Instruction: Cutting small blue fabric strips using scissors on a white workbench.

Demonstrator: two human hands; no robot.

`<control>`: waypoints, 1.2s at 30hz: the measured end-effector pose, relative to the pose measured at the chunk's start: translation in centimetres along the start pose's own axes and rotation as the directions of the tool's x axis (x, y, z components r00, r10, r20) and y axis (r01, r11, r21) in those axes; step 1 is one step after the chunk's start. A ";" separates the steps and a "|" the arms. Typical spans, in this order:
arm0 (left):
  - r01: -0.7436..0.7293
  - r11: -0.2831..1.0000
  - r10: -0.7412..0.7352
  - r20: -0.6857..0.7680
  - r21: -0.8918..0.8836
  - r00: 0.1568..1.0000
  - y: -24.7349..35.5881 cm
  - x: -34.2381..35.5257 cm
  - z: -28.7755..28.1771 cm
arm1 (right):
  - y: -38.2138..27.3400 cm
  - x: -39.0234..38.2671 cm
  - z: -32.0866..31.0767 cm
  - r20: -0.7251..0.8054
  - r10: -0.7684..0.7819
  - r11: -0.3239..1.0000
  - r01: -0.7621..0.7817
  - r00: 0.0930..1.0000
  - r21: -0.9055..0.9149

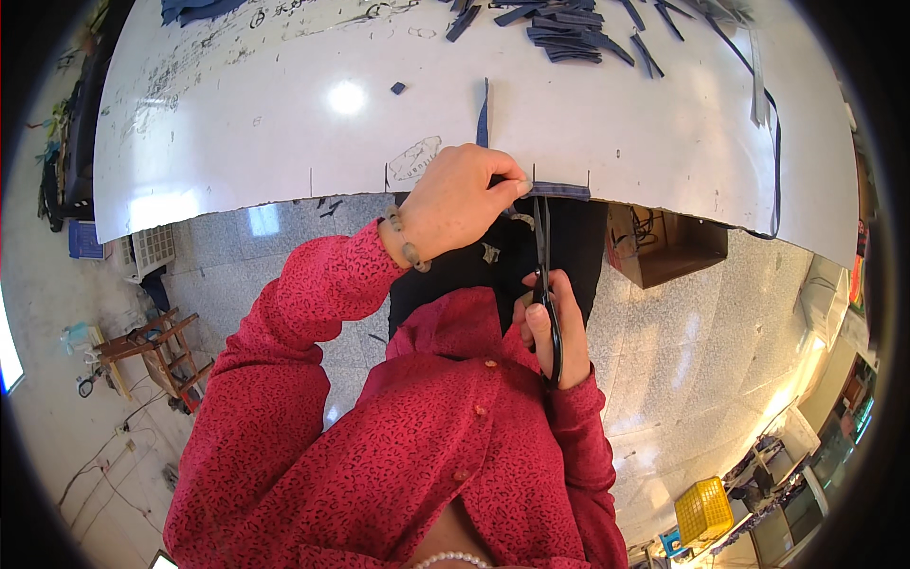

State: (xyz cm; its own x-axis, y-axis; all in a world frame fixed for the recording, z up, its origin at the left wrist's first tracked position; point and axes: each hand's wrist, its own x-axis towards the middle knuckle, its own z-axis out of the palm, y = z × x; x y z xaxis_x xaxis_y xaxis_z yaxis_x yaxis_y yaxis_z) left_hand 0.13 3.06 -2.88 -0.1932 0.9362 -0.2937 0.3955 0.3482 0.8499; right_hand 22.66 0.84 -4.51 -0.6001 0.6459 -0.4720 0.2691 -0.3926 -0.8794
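Upright, scissors [545, 284], tips toward table [284, 133]

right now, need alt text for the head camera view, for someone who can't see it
Seen from above, a person in a red patterned shirt cuts a dark blue fabric strip at the edge of a white table: the left hand pins it down while the right hand works black scissors. More cut strips lie piled at the table's far side.

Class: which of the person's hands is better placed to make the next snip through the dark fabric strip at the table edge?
Right. The right hand holds the black scissors, blades reaching the fabric strip. The left hand pins that strip to the white table.
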 end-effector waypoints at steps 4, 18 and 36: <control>0.003 1.000 -0.003 0.005 -0.012 1.000 -0.1 0.0 0.0 | 0.0 0.6 0.2 -0.044 0.015 0.998 -0.018 0.999 -0.053; -0.032 0.999 0.032 -0.022 -0.005 0.999 -0.3 0.2 0.0 | -1.0 2.8 1.4 -0.151 0.008 0.986 -0.032 0.989 -0.162; 0.100 0.891 -0.055 0.113 -0.443 0.992 1.5 -3.3 -0.6 | -4.3 3.4 -0.1 -0.138 -0.167 0.970 0.187 0.976 0.153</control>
State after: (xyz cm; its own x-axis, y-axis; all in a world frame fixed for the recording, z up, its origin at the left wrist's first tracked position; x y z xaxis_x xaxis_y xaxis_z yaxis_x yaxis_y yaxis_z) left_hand 0.85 0.47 -0.39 -0.1115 0.9152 -0.3874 -0.0643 0.3824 0.9218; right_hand 19.57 4.80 -2.31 -0.5267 0.7864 -0.3228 0.0337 -0.3601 -0.9323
